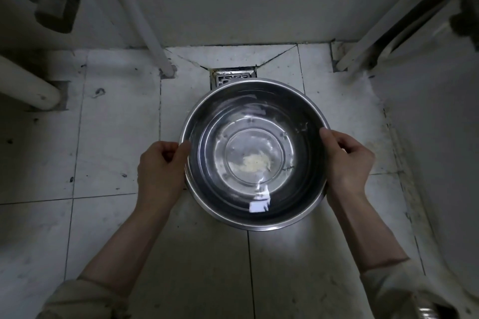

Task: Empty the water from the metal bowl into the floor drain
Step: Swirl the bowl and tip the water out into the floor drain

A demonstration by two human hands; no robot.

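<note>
Hands (left (159,171), right (348,160)) on metal bowl (255,154) rim above floor drain (233,77)

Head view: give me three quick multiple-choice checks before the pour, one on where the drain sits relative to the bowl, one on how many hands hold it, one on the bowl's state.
1. Where is the floor drain?
A. Just past the far rim of the metal bowl, partly hidden by it
B. Beside the right hand
C. Behind the person

2. How many hands grip the rim?
A. None
B. One
C. Two

3. What state is the bowl in?
A. Upside down
B. Roughly level, opening up, contents inside
C. Resting on the drain grate

Key: 1 A, the grate peeks out beyond the far rim. 2 C, the left hand and right hand hold opposite sides. 3 B, pale residue shows at the bottom.
</note>
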